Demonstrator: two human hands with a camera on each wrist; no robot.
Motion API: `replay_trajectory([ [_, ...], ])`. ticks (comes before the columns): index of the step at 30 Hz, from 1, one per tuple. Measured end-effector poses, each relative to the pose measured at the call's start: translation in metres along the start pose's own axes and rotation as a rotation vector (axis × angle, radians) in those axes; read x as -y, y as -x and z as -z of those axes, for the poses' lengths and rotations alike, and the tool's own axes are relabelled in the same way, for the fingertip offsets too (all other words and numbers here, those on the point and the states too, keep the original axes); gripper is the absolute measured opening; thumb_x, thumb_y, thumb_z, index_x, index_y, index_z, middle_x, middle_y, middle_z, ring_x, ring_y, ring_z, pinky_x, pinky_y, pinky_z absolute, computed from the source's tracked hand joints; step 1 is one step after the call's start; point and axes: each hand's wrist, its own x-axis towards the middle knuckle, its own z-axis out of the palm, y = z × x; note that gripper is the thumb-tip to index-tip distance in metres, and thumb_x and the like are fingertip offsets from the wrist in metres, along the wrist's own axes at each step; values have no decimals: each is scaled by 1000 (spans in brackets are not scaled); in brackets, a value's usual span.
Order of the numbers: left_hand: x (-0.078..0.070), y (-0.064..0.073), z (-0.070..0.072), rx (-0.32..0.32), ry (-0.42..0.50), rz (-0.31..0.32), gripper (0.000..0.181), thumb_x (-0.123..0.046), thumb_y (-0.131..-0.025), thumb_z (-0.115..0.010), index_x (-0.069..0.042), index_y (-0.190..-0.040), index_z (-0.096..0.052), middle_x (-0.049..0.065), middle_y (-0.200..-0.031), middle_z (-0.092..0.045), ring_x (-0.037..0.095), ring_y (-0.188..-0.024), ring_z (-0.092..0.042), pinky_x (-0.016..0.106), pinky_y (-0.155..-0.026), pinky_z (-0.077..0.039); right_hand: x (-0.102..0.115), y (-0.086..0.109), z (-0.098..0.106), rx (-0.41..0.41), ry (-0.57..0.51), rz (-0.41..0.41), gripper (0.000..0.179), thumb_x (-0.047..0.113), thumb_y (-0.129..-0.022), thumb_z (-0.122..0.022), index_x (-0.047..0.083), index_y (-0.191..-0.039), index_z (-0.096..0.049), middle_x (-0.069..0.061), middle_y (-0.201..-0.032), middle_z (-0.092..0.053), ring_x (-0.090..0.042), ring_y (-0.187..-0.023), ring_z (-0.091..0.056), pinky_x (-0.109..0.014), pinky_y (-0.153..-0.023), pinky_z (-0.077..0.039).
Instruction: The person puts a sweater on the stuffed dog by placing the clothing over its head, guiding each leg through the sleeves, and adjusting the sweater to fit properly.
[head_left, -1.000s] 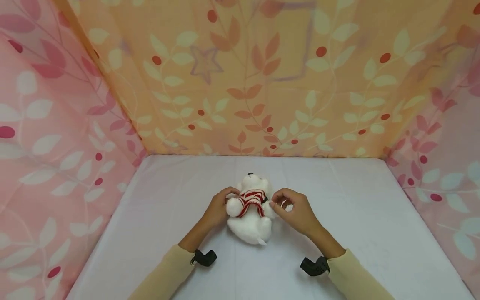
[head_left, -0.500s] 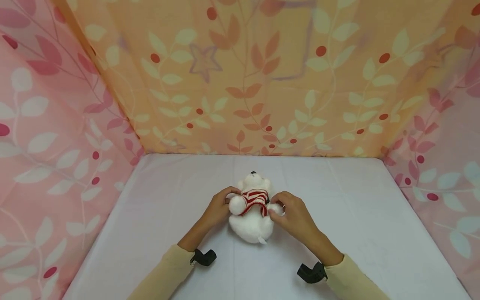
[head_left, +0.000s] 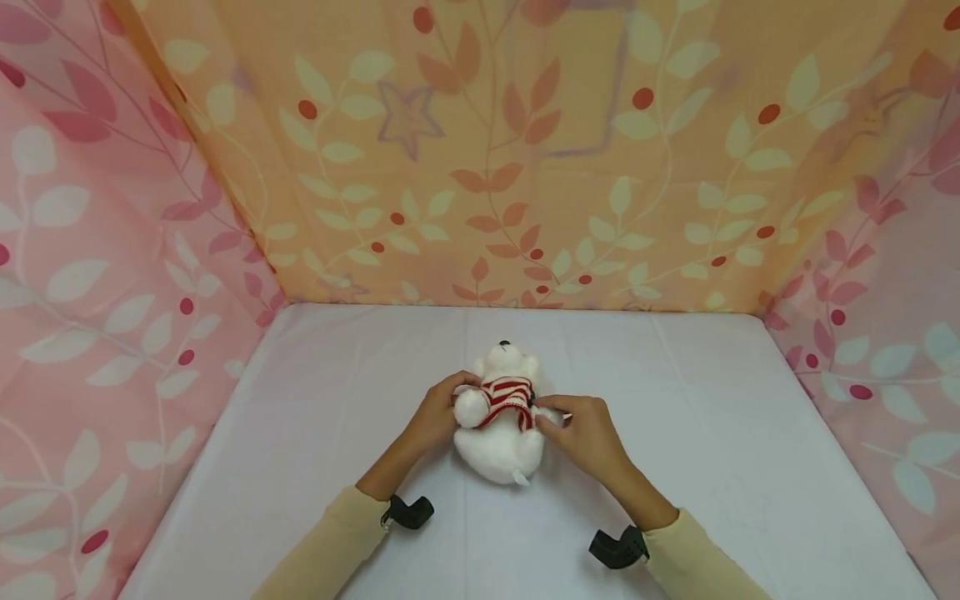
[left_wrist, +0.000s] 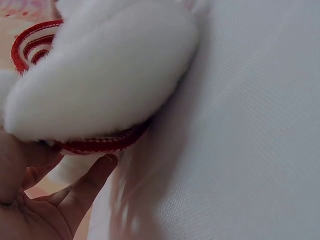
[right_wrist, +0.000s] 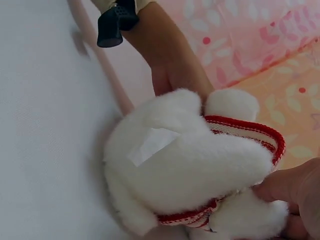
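A white plush bear [head_left: 498, 454] in a red-and-white striped knit shirt [head_left: 510, 392] lies on the white surface, its black nose pointing to the back. My left hand [head_left: 435, 417] holds its left side by the arm and shirt; in the left wrist view, that hand's fingers [left_wrist: 87, 192] reach the red hem. On the other side, my right hand [head_left: 588, 429] pinches the bear at the arm beside the shirt's edge. The right wrist view shows the right thumb and finger at the bear's arm [right_wrist: 250, 212]; a white tag [right_wrist: 152, 145] hangs from its lower body.
The white-covered table [head_left: 360, 358] surrounds the bear. An orange leaf-print cloth [head_left: 480, 167] stands along the back, with pink leaf-print cloths at the left [head_left: 112, 317] and right [head_left: 885, 333]. A black wrist device [head_left: 618, 547] sits below each hand.
My right hand's fingers have gone from loosely curved by the bear's arm to a pinch closer to the shirt. The left hand keeps its hold, and the bear has barely shifted.
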Motion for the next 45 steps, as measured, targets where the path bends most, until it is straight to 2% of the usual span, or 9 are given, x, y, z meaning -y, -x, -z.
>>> replay_trajectory([
  [8,3,0,-1,-16,-34,-32,31,3,-89,-71,-11,-116,-66,7,-125,-67,27,-124,-57,52,-104,-43,-4,3,-9,-23,-101,-19,36,0,-75,-87,11,-108,-78,-7,-108,-75,-11,-77,-66,-23,-61,-54],
  [17,-2,2,1,-14,-22,-42,30,2,-91,-71,-7,-118,-65,11,-124,-67,29,-125,-58,52,-105,-43,-18,5,-29,-150,52,281,52,-10,-70,-85,3,-119,-72,-11,-111,-73,-27,-105,-70,-43,-82,-58],
  [21,5,0,0,2,-11,-29,31,4,-91,-69,-10,-119,-65,9,-124,-67,27,-124,-58,50,-104,-44,-25,8,-40,-194,84,306,58,-14,-72,-79,3,-126,-67,-8,-111,-69,-24,-103,-69,-40,-82,-57],
  [26,6,0,1,26,33,-4,35,8,-90,-66,-9,-121,-64,11,-125,-66,29,-125,-57,51,-103,-45,-27,13,-40,-155,-110,161,58,-18,-75,-74,4,-128,-65,-12,-119,-68,-21,-101,-69,-35,-78,-58],
  [30,7,1,3,24,67,50,31,3,-93,-63,-5,-122,-65,10,-127,-65,24,-124,-56,45,-104,-44,-33,13,-34,-46,-350,-75,44,-18,-84,-66,1,-123,-67,-17,-116,-70,-17,-93,-72,-27,-73,-58],
  [34,8,0,8,41,223,254,24,-16,-101,-57,-1,-116,-70,2,-94,-67,11,-87,-59,29,-76,-48,-38,1,-25,67,-617,-409,24,4,-101,-57,-7,-121,-66,-19,-110,-72,-15,-86,-71,-32,-73,-59],
  [37,9,0,12,66,380,391,34,-26,-104,-53,1,-98,-72,-3,-72,-59,9,-67,-51,24,-62,-45,-38,-14,-18,193,-758,-588,45,29,-106,-55,-11,-126,-61,-17,-110,-71,-17,-88,-70,-39,-79,-60],
  [41,4,-1,14,124,452,400,34,-22,-105,-52,2,-91,-72,-3,-75,-62,7,-72,-56,23,-67,-48,-34,-30,-11,424,-699,-600,60,46,-102,-58,-8,-126,-64,-7,-104,-72,-14,-88,-68,-37,-80,-59],
  [45,-12,-4,16,110,402,303,36,-24,-105,-57,7,-113,-72,3,-93,-73,9,-87,-64,24,-77,-52,-26,-39,-2,467,-615,-472,51,40,-102,-61,-5,-126,-67,-4,-109,-72,-12,-93,-66,-31,-80,-56],
])
